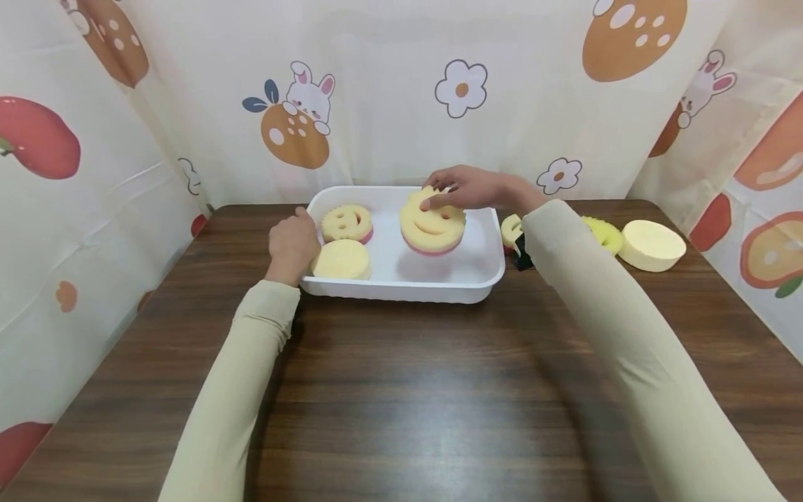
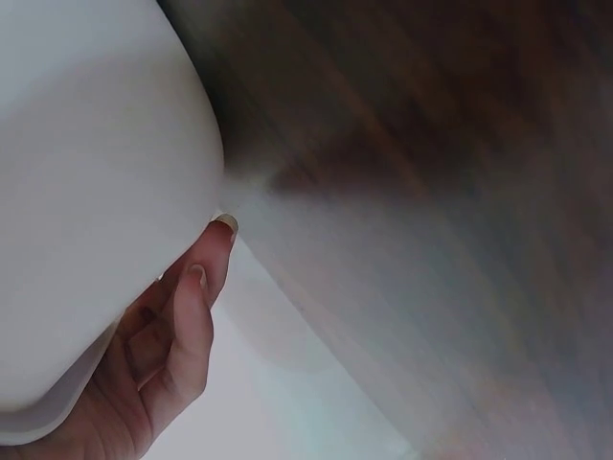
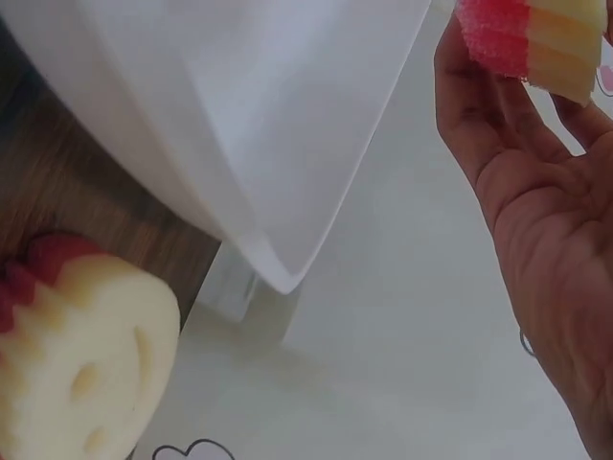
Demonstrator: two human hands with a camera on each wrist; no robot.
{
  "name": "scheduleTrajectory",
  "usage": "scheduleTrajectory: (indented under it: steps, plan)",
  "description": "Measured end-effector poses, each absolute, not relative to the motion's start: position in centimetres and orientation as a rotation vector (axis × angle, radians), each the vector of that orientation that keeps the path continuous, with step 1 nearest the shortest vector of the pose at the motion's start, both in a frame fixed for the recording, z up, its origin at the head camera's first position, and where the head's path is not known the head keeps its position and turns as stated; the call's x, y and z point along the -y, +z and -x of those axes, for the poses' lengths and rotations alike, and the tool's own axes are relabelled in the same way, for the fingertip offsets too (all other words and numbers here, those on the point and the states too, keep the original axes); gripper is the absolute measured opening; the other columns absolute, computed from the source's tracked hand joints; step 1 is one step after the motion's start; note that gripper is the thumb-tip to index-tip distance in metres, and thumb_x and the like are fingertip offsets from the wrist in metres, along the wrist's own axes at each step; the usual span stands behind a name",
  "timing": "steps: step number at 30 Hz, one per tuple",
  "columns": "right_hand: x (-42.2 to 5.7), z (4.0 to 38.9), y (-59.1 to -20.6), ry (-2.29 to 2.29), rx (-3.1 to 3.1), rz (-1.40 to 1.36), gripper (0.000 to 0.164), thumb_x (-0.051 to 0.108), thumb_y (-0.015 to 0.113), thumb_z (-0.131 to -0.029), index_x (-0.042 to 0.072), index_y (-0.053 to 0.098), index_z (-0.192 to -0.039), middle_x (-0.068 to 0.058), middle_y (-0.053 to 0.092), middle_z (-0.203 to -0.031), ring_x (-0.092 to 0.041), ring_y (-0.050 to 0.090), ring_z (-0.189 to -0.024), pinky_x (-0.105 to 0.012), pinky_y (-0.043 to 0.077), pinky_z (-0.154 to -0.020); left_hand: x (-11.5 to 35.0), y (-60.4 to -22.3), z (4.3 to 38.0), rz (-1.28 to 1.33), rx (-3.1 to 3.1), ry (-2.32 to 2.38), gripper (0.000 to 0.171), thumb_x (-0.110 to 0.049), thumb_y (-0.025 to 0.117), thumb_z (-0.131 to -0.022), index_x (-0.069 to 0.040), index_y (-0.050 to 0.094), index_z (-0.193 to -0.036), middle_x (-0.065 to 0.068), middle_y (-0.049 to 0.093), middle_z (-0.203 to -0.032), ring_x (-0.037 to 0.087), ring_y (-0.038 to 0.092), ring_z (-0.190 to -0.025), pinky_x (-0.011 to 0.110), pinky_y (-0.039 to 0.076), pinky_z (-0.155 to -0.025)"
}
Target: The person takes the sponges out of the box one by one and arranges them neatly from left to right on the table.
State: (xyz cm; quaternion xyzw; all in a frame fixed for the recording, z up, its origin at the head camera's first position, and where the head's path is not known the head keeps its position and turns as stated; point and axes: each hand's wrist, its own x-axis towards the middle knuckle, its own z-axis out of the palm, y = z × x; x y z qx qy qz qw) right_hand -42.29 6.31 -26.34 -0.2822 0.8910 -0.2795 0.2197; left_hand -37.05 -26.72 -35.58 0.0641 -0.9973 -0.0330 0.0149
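Observation:
My right hand [image 1: 467, 187] pinches the top of a smiley-face sponge [image 1: 434, 218], cream with a pink layer behind, and holds it tilted over the white tray [image 1: 401, 293]. In the right wrist view its pink and cream edge shows between the fingers. On the tray's left side my left hand [image 1: 293, 240] grips the rim, and in the left wrist view its fingers [image 2: 192, 331] curl along the outer wall. Inside the tray at the left lie another smiley sponge [image 1: 341, 215] and, in front of it, a plain round cream sponge [image 1: 341, 260].
Right of the tray on the dark wooden table [image 1: 389, 390] stand a smiley sponge [image 3: 105, 364], a small black object [image 1: 522, 254], a bright yellow sponge [image 1: 603, 233] and a plain cream sponge [image 1: 654, 245]. My right sleeve partly covers these. A printed curtain [image 1: 389, 104] borders the table.

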Motion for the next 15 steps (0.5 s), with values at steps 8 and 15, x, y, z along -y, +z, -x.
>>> scheduleTrajectory:
  steps: [8,15]
  plan:
    - [-7.9,41.6,-26.3,-0.83,-2.438,0.776,0.041,0.042,0.064,-0.095,0.016,0.059,-0.127,-0.006,0.056,-0.126,-0.021,0.045,-0.121,-0.038,0.039,-0.103,26.7,-35.5,37.0,-0.204,3.107,-0.1,0.048,-0.019,0.043,-0.096,0.013,0.037,-0.132,0.03,0.064,-0.107,0.043,0.067,-0.096,0.051,0.054,-0.079]
    - [-9.2,41.1,-26.1,-0.876,-2.456,0.73,0.041,0.044,0.062,-0.095,0.017,0.058,-0.126,-0.005,0.055,-0.127,-0.02,0.045,-0.119,-0.037,0.039,-0.099,26.7,-35.4,36.9,-0.194,3.11,-0.098,0.047,-0.019,0.044,-0.096,0.013,0.038,-0.131,0.031,0.064,-0.107,0.043,0.067,-0.095,0.05,0.055,-0.078]
